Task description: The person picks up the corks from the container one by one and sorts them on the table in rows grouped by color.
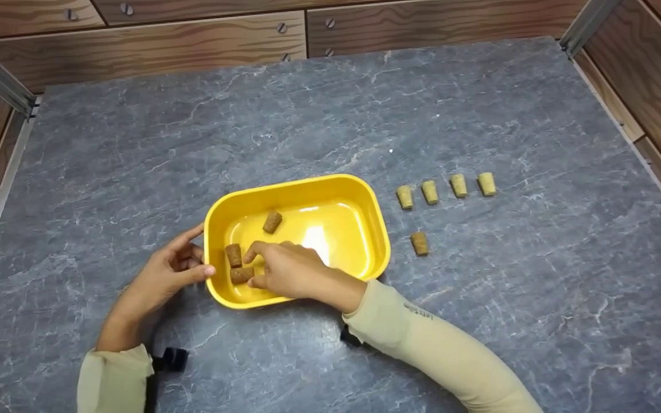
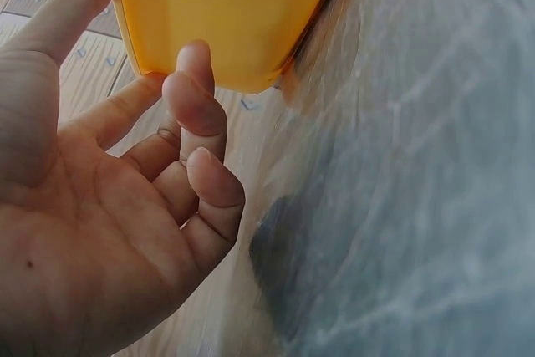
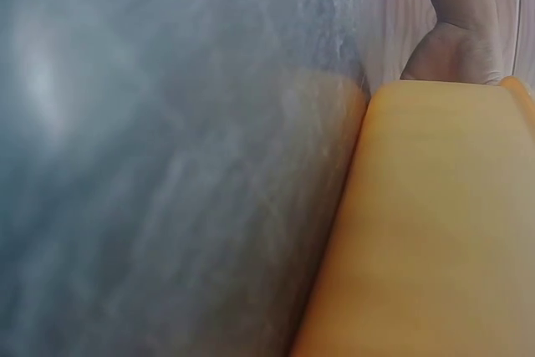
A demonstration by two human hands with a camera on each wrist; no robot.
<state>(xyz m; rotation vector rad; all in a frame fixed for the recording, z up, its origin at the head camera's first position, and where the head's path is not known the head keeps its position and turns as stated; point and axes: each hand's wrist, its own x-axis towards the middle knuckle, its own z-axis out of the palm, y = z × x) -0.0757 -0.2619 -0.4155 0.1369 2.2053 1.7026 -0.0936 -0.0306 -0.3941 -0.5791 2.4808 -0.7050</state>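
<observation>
A yellow plastic tub [image 1: 299, 186] sits on the table, with three brown cork stoppers inside. One cork [image 1: 272, 222] lies by the far wall; another cork [image 1: 233, 256] and a third cork [image 1: 241, 276] lie close together at the left end. My left hand [image 1: 164, 272] holds the tub's left end, thumb on the rim and index finger at the far corner; its other fingers curl beside the wall in the left wrist view. My right hand [image 1: 293, 269] reaches inside, thumb and index finger apart beside the two left corks. The right wrist view shows only the tub's outer wall [image 3: 435, 223], not the right fingers.
Right of the tub, several pale corks stand out in a row, from the leftmost pale cork [image 1: 404, 197] to the rightmost [image 1: 486, 184]. Below them lies a single brown cork [image 1: 419, 244]. Wood-patterned panels [image 1: 193, 46] border the grey marbled table [image 1: 537, 315].
</observation>
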